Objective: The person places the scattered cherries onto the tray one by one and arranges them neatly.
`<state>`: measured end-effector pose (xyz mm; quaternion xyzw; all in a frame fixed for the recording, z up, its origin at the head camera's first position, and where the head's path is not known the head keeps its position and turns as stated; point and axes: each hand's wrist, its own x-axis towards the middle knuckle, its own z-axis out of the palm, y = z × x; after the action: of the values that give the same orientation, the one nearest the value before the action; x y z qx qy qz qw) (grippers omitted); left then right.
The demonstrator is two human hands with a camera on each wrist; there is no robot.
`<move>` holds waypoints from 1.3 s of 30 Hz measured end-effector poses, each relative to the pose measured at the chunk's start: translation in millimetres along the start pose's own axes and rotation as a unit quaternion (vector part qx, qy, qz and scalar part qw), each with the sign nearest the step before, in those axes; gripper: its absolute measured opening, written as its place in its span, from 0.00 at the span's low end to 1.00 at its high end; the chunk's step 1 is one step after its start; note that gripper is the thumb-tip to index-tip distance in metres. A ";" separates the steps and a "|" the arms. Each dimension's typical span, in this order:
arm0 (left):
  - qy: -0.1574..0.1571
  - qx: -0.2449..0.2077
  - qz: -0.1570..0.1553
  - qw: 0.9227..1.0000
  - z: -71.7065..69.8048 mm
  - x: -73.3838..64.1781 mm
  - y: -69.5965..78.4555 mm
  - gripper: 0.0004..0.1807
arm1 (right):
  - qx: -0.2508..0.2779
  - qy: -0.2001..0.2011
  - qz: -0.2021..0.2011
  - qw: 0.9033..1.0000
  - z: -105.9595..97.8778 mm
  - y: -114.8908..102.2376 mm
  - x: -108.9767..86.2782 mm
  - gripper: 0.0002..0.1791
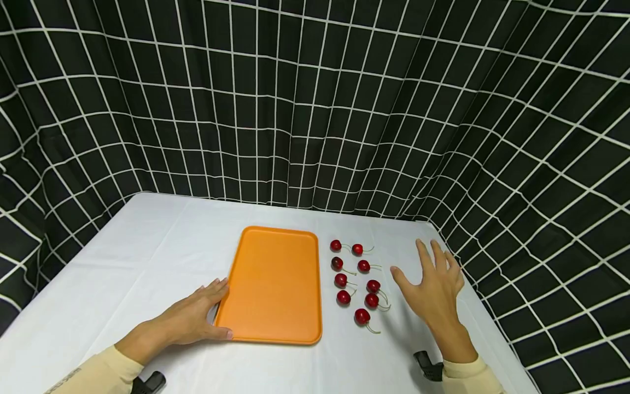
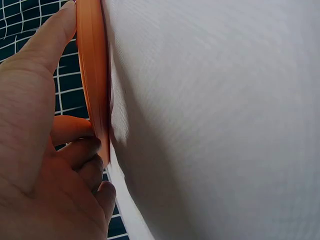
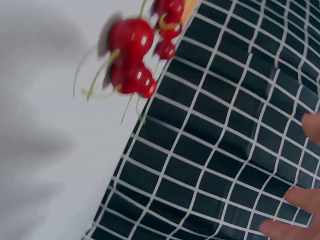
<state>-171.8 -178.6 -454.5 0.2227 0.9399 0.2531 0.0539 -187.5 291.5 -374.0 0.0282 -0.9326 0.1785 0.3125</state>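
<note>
Gripping the lower left corner of the orange tray [image 1: 275, 282], the left hand [image 1: 189, 320] lies at the lower left of the head view, thumb along the tray's near edge and fingers at its left rim. The left wrist view shows the same hold from close up: the thumb [image 2: 47, 42] lies along one side of the thin orange rim [image 2: 95, 75] and the curled fingers press against the other, with the white table [image 2: 215, 120] filling the right of that frame.

Right of centre in the head view, the right hand [image 1: 433, 287] hovers above the table with fingers spread wide and nothing in its grip. It hangs just right of the cherries [image 1: 355, 279], apart from them. The right wrist view is blurred; it shows only fingertips [image 3: 300, 200] at the lower right edge and a few of the red cherries [image 3: 132, 55] with green stems at the upper left.

Nine cherries lie loose on the white table [image 1: 147, 251] in a rough double column just beside the tray's right edge. The tray itself lies flat at the middle of the table, long side running away from the person. Cream sleeves [image 1: 93, 375] cover both forearms at the bottom of the frame. A black cloth with a white grid [image 1: 315, 109] hangs behind and to both sides of the table.
</note>
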 end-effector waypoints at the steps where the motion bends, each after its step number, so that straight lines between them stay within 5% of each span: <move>1: 0.000 0.000 0.000 1.000 -0.1 -0.2 0.2 0.61 | 0.025 0.016 -0.001 1.000 -0.2 -1.4 -3.3 0.38; 6: -0.004 -0.003 0.000 1.000 -0.8 -1.5 0.9 0.61 | 0.140 0.077 -0.003 0.987 0.9 -11.5 -24.2 0.23; 12: -0.007 -0.006 -0.003 1.000 -0.9 -2.1 0.2 0.61 | 0.203 0.074 0.061 0.974 4.7 -24.7 -46.6 0.15; 16: -0.013 -0.010 -0.009 1.000 0.2 -2.8 0.6 0.60 | 0.206 0.033 0.116 0.971 10.8 -29.7 -61.7 0.11; 22: -0.018 -0.010 -0.011 1.000 0.5 -3.8 2.9 0.60 | 0.169 -0.093 0.164 0.967 20.8 -24.1 -79.3 0.06; 33: -0.021 -0.018 -0.010 1.000 1.7 -5.5 4.1 0.60 | 0.150 -0.218 0.162 0.950 29.3 -14.8 -86.3 0.05; 39: -0.025 -0.024 -0.009 0.999 2.0 -4.9 5.1 0.60 | 0.133 -0.247 0.148 0.948 34.9 -12.4 -87.0 0.06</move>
<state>-165.0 -176.0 -453.7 0.2192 0.9338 0.2697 0.0851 -135.6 262.6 -447.6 -0.0262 -0.9421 0.3323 0.0360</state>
